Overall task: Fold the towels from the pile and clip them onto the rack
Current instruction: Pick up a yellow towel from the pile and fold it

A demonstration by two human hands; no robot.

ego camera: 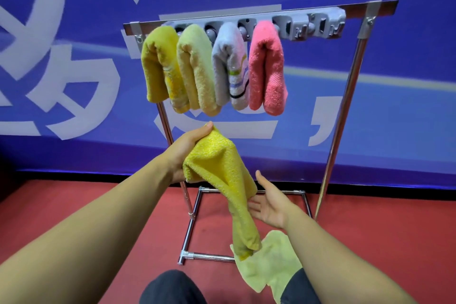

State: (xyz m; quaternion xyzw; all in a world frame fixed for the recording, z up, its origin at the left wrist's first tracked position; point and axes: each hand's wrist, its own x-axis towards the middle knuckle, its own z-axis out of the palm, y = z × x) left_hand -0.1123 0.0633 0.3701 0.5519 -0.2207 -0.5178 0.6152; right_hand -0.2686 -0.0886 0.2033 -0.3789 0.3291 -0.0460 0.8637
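My left hand (183, 148) grips the top of a bright yellow towel (222, 175), which hangs down in front of the rack. My right hand (270, 202) is open, palm turned toward the towel's lower part, its fingers close beside the cloth. A pale yellow-green towel (269, 264) lies on the floor by my right knee. On the chrome rack (345, 96), a grey clip bar (308, 24) holds several folded towels: mustard (158, 66), pale yellow (197, 69), grey with stripes (229, 66) and pink (267, 66).
The clip bar's right-hand clips (328, 26) hold nothing. The rack's chrome base frame (195, 229) stands on a red floor in front of a blue banner wall. My dark-clad knees (170, 289) are at the bottom of the view.
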